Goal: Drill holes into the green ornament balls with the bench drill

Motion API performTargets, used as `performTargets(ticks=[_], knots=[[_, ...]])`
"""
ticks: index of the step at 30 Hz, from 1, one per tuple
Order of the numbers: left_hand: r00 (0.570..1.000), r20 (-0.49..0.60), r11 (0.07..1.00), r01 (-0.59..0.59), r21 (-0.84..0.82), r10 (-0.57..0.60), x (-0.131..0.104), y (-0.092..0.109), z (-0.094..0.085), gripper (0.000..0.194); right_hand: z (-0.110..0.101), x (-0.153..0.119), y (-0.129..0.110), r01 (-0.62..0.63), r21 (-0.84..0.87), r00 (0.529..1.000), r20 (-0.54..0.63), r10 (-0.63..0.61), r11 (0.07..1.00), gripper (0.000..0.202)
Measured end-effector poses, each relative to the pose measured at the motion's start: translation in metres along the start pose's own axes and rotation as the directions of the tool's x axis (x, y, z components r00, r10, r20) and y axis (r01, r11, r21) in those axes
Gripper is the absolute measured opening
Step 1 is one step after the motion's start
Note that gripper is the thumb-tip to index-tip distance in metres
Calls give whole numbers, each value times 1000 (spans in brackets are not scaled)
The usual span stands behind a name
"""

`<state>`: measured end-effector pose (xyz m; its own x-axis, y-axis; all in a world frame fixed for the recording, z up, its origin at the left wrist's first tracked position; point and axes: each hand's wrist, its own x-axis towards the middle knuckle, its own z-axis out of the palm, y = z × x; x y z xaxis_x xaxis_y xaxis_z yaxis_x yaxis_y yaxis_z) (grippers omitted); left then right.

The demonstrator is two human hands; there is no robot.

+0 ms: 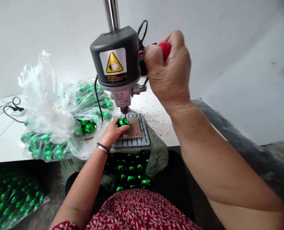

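Note:
A shiny green ball (124, 122) sits under the bit of a black drill press (115, 57), on a brown board (135, 127) over the grey metal base (145, 139). The fingers and thumb of my left hand (113, 131) close round the ball from the left. High on the right, my right hand (172, 70) is wrapped round the red-ended lever (165, 50) of the press. The bit's tip meets the top of the ball or is just above it; I cannot tell which.
Clear plastic bags of green balls (47, 147) cover the white table (3, 127) left of the press. More balls (131, 169) lie below its front edge, and another bag (10, 198) is at lower left. Dark shavings dot the tabletop. A power strip (18, 111) has cables.

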<state>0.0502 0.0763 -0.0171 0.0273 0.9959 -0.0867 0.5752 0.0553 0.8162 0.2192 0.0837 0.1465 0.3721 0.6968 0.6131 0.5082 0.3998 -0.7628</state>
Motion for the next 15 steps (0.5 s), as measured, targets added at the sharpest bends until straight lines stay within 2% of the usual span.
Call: performTargets(ticks=[4, 8, 15], knots=[[997, 24, 986, -79, 150, 76, -1, 3, 5, 58, 0, 0, 0, 11, 11, 1000, 0, -11, 1000, 30], [988, 23, 962, -152, 227, 150, -4, 2, 10, 64, 0, 0, 1, 20, 21, 1000, -8, -20, 1000, 30], [995, 30, 989, -93, 114, 90, -6, -1, 12, 66, 1, -1, 2, 37, 27, 999, -35, -36, 999, 28]])
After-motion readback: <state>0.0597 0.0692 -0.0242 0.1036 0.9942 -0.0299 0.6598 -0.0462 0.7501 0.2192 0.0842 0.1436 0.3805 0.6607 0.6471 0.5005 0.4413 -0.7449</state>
